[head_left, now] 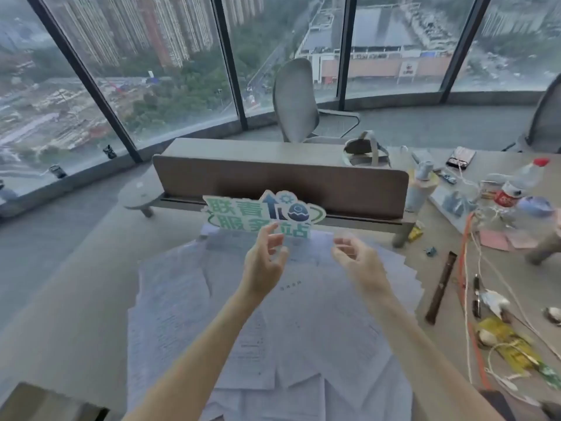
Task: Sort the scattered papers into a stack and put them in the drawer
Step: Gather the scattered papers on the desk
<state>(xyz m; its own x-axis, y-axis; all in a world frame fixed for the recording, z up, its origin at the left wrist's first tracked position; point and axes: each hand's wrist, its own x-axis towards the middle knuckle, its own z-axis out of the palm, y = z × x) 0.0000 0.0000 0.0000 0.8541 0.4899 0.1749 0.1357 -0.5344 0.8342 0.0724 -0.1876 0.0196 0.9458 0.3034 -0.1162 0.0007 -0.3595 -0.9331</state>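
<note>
Desk (91,284) by tall windows: papers (188,314) spread loose, unstacked. Left hand (264,262) and right hand (358,262) above them, fingers relaxed, apparently holding nothing. Stacking and drawer all ahead.

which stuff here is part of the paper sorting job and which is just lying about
Belongs to the job:
- scattered papers
- left hand, right hand, both above the papers, holding nothing

Just lying about:
- green sign
- water bottle
- orange cable
- dark stick
- grey chair
</note>
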